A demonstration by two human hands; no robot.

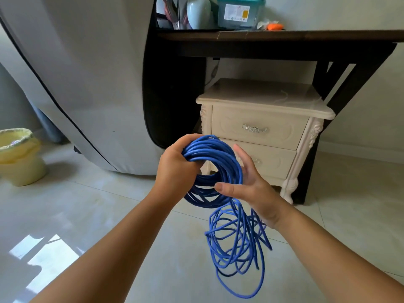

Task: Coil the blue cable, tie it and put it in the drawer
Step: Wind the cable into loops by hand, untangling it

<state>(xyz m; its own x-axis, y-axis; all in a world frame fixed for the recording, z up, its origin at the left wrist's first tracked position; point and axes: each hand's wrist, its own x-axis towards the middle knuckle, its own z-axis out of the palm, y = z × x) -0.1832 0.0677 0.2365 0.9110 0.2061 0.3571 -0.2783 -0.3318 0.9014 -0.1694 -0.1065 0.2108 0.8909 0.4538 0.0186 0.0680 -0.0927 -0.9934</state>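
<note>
**Desk:** Head view. What's in frame?

**Operator:** Above a pale tiled floor point(109, 204), I see the left hand point(175, 169) gripping the blue cable point(218, 149). Its fingers are curled round the upper-left arc of a wound ring of many turns. The right hand point(251, 184) lies against the ring's right side, fingers straight and thumb reaching across the front. I read that hand as unclenched, steadying the ring and not clamping it.

**Desk:** And the rest of the cable?

**Operator:** Not yet wound. A loose tangle point(240, 224) hangs from the bottom of the ring, below the right wrist. I cannot tell whether it touches the tiles.

**Desk:** How will it handle?

**Operator:** My judgement is that it is light, bendy and springy. The turns splay apart at the ring's lower edge, so I expect it to spring open if the grip eases. The jacket looks smooth, so strands may slide over one another. The best hold is across all the turns at 1 spot, as the left hand has it, with the right feeding in slack. The tie belongs at that same pinch.

**Desk:** The drawer?

**Operator:** There are 2 in the cream nightstand point(262, 106) just beyond the hands. The upper drawer point(284, 132) and lower drawer point(277, 162) are both closed.
</note>
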